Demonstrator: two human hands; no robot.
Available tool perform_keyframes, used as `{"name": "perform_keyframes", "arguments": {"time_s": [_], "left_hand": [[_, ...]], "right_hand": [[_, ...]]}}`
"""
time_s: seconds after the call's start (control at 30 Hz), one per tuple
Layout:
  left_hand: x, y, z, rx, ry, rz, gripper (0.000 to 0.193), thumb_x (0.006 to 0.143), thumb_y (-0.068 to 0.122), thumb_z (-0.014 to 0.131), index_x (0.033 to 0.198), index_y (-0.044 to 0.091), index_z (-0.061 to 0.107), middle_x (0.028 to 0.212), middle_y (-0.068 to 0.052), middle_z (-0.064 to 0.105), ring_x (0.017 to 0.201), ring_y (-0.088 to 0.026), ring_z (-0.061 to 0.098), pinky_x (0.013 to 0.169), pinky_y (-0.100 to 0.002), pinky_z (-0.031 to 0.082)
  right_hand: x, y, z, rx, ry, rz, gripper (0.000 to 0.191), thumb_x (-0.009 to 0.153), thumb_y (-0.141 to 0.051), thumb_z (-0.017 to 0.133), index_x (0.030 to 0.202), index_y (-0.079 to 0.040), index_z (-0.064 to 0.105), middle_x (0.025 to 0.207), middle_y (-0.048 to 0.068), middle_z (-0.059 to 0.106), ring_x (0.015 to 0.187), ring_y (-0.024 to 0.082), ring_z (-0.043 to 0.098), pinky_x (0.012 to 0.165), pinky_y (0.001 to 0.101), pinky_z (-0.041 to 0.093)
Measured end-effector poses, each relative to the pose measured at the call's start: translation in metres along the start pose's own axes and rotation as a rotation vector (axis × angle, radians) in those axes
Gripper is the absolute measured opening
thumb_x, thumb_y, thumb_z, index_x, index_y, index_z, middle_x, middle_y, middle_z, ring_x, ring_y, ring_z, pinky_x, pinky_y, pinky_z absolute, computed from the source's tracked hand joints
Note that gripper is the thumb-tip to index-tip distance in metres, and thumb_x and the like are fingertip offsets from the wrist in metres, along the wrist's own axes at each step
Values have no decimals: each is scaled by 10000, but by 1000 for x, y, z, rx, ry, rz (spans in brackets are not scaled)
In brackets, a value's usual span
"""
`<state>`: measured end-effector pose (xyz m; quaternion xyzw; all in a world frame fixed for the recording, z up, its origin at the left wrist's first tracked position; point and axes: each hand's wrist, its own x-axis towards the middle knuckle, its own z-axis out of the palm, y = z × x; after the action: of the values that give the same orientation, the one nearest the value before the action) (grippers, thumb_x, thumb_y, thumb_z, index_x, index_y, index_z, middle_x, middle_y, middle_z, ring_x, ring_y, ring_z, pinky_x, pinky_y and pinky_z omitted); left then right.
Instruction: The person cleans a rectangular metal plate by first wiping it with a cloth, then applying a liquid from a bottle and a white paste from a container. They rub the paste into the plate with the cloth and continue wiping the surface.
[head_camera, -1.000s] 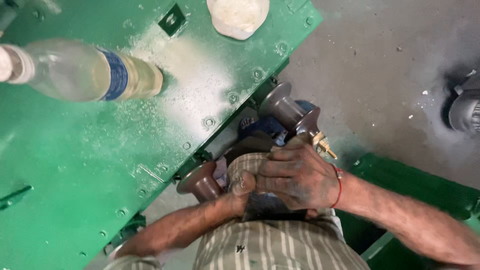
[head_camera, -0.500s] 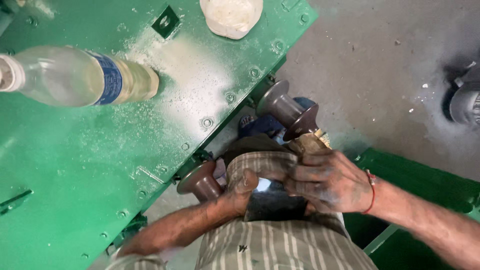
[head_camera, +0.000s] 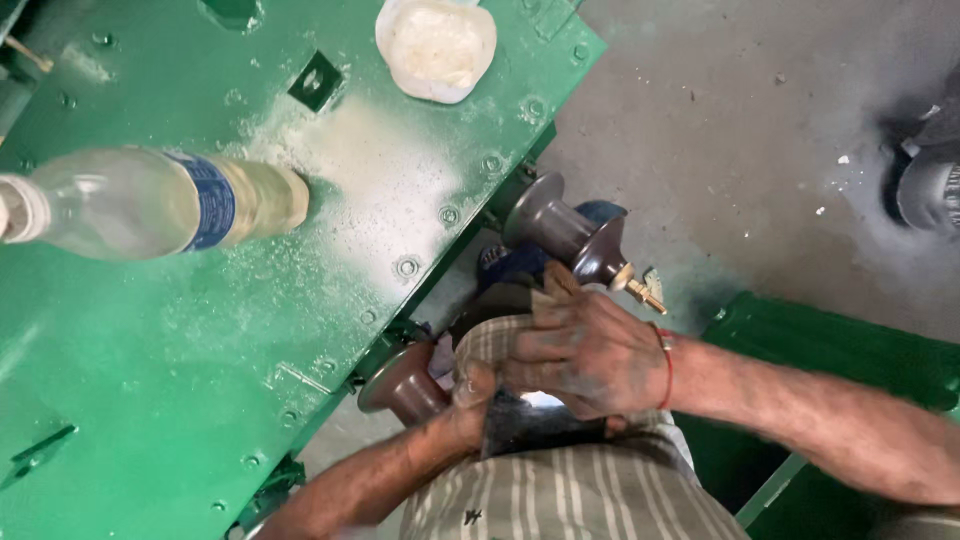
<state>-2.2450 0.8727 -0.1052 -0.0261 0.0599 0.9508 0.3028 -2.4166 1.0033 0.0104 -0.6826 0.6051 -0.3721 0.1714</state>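
Right hand (head_camera: 590, 355) lies curled over striped cloth (head_camera: 500, 345) at lap, fingers closed on it, palm down. Left hand (head_camera: 470, 390) mostly hidden beneath; thumb presses cloth edge, grip otherwise cannot tell. Cloth sits between both hands, just below spindle (head_camera: 575, 240) at green table (head_camera: 150, 380) edge. Bottle (head_camera: 150, 205) and white bowl (head_camera: 437, 47) well apart on table.

A dark, flat piece (head_camera: 535, 425) with one small bright, shiny patch lay low against the person's striped lap, just beside the green desk's edge. It sat pressed between both hands, mostly covered by them, so its full shape could not be made out.
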Motion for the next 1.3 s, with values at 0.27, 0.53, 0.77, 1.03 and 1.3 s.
{"name": "perform_keyframes", "arguments": {"time_s": [0.27, 0.53, 0.77, 1.03, 1.3], "left_hand": [[-9, 3, 5, 24, 24, 16, 1156, 811, 718, 690, 1596, -7, 249, 1453, -251, 525, 1360, -318, 568, 1213, -428, 468], [-2, 19, 41, 139, -20, 81, 1286, 781, 732, 736, 1641, -19, 145, 1481, -258, 494, 1384, -328, 550, 1246, -429, 454], [12, 26, 58, 432, 376, 35, 1352, 666, 782, 801, 1571, -96, 313, 1366, -302, 565, 1261, -351, 578, 1176, -475, 450], [-12, 23, 49, 156, 235, 106, 1052, 771, 493, 757, 1522, -144, 388, 1415, -272, 578, 1281, -326, 610, 1188, -441, 448], [-10, 24, 52, 227, 243, 131, 1000, 748, 417, 760, 1454, -208, 426, 1441, -268, 551, 1337, -368, 565, 1207, -482, 423]], "right_hand": [[-48, 4, 10, -128, -174, 118, 331, 614, -146, 812, 933, -91, 741, 848, 21, 625, 713, 234, 600, 551, 401, 492], [-95, -9, -12, 17, 50, 277, 371, 651, -68, 791, 1021, -92, 779, 929, 28, 706, 736, 229, 694, 566, 351, 561], [-75, -25, 22, 51, 543, 437, 273, 814, -4, 762, 1081, -54, 733, 963, 65, 721, 734, 206, 738, 625, 301, 584], [-60, -42, 49, -124, 504, 495, 281, 756, 24, 728, 1026, -54, 727, 922, 71, 676, 692, 250, 693, 581, 360, 551], [-62, -47, 58, -155, 583, 509, 257, 793, 4, 779, 1034, -43, 703, 924, 89, 649, 724, 263, 699, 626, 368, 561]]}}
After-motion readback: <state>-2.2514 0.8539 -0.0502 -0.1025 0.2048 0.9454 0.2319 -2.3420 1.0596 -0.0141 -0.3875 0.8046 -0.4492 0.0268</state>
